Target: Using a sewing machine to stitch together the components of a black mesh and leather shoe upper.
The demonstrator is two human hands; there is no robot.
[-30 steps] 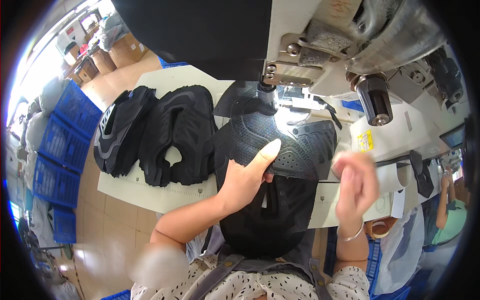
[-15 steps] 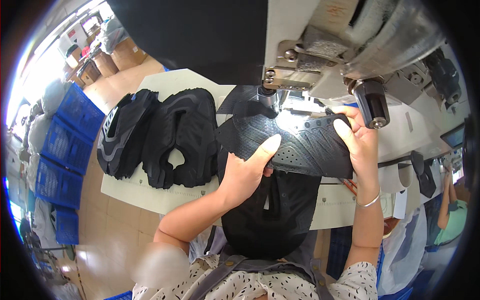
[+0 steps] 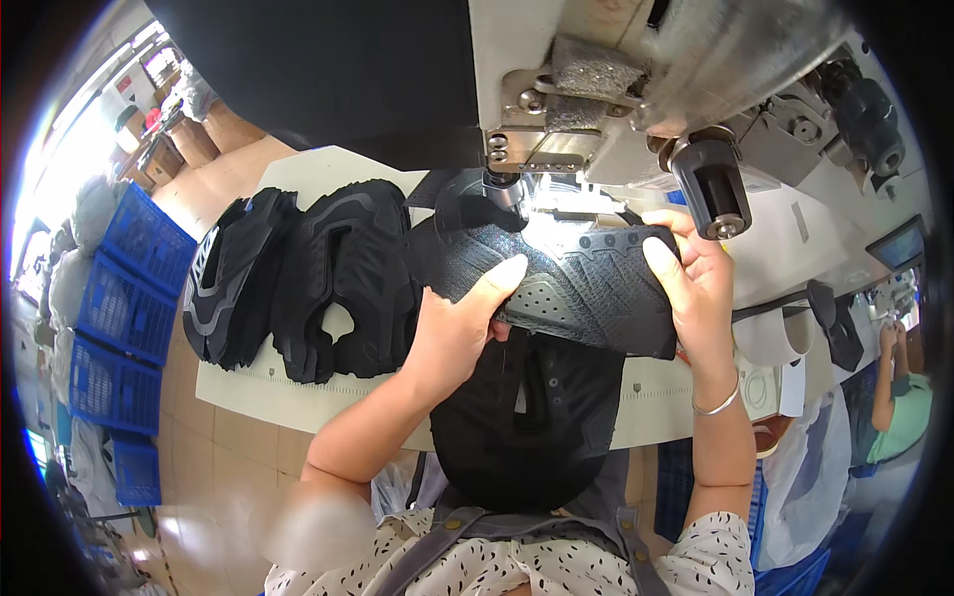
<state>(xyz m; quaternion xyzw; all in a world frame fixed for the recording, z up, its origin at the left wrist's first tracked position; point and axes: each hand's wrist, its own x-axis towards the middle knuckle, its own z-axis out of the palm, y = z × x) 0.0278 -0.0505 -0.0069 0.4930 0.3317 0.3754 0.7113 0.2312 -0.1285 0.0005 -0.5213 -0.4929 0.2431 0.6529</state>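
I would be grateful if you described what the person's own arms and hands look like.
The left hand and right hand are bare, without gloves. A slim silver-coloured bangle circles the right wrist; none shows on the left. The right sleeve is short, off-white with small dark flecks.

Head-worn wide fisheye view, looking down from above, left hand (image 3: 455, 330) and right hand (image 3: 702, 293) near, worktable (image 3: 656, 412) beneath

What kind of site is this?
Likely a shoe-sewing workshop: there's what looks like an industrial sewing machine with a lit work area, piles of black shoe uppers on the worktable, and stacked blue plastic crates at left.
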